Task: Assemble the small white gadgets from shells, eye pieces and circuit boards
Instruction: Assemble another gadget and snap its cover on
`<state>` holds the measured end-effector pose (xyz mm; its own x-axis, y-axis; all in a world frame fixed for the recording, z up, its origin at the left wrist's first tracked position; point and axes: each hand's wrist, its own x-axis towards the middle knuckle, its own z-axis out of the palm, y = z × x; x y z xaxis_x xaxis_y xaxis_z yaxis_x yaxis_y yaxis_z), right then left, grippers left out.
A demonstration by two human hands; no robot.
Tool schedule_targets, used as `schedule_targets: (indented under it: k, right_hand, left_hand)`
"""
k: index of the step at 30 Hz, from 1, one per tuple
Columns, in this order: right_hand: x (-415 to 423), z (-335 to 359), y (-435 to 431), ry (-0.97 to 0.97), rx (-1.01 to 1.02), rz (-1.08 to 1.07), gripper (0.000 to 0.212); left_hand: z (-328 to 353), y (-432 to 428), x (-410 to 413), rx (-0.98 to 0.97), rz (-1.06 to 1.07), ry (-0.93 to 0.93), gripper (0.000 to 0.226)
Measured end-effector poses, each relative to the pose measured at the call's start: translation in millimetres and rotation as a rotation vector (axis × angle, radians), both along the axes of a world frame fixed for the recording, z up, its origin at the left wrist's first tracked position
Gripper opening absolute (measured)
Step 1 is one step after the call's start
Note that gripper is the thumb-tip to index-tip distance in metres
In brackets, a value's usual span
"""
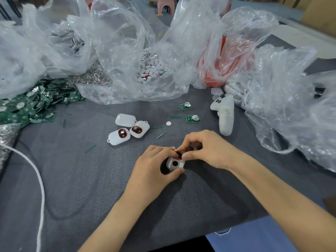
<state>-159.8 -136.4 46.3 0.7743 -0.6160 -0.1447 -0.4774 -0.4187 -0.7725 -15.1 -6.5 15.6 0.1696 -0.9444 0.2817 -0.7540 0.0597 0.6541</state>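
Head view: over the gray tabletop [91, 179], the left hand [154, 167] grips a white shell [175, 163] while the right hand [207, 150] pinches a red-rimmed eye piece [179, 154] against it.

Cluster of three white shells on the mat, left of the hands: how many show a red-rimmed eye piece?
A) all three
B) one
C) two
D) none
C: the two front shells each show a dark, red-rimmed eye piece, while the rear shell shows only plain white.
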Motion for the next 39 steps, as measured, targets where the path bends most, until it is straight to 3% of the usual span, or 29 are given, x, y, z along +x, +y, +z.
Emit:
schedule_targets:
  k: [5, 14, 19, 23, 26, 30, 34, 35, 39]
  right_hand:
    - [6.5, 3.2, -9.3, 0.092, -0.011, 0.077, 0.014]
    - [19.2, 12.9, -26.7, 0.189, 0.242, 0.137, 0.009]
    - [23.5, 9.8, -20.6, 0.211, 0.201, 0.082, 0.009]
    - [34.8, 19.4, -20.7, 0.357, 0.174, 0.077, 0.012]
    - [41.1, 25.5, -22.1, 0.432, 0.173, 0.074, 0.011]
    - [25.2, 14.5, -8.8, 0.255, 0.015, -0.038, 0.019]
    - [-8.2, 12.7, 6.3, -0.082, 0.015, -0.22, 0.006]
    - [-19.4, 17.7, 4.5, -0.167, -0.036, -0.293, 0.003]
    - [-64.9, 59.3, -10.2, -0.533, -0.381, -0.601, 0.022]
  left_hand:
    - [-1.6, 1.0, -0.9, -0.025, 0.004, -0.012, 0.029]
    - [-1.8, 3.2, -6.1, -0.073, 0.001, -0.12, 0.03]
    - [-2.2, 5.0, -8.3, -0.1, 0.035, -0.218, 0.028]
    - [-0.3, 6.9, -7.8, -0.087, 0.046, -0.276, 0.033]
    - [-1.9, 6.8, -8.5, -0.083, 0.039, -0.217, 0.032]
    - [-3.9, 5.9, -8.6, -0.096, 0.049, -0.108, 0.03]
    - [-4.3, -1.4, -9.5, -0.111, 0.095, 0.024, 0.028]
    - [-1.9, -8.6, -14.0, -0.095, 0.122, 0.12, 0.028]
    - [6.1, -50.7, -54.0, -0.066, 0.148, 0.565, 0.025]
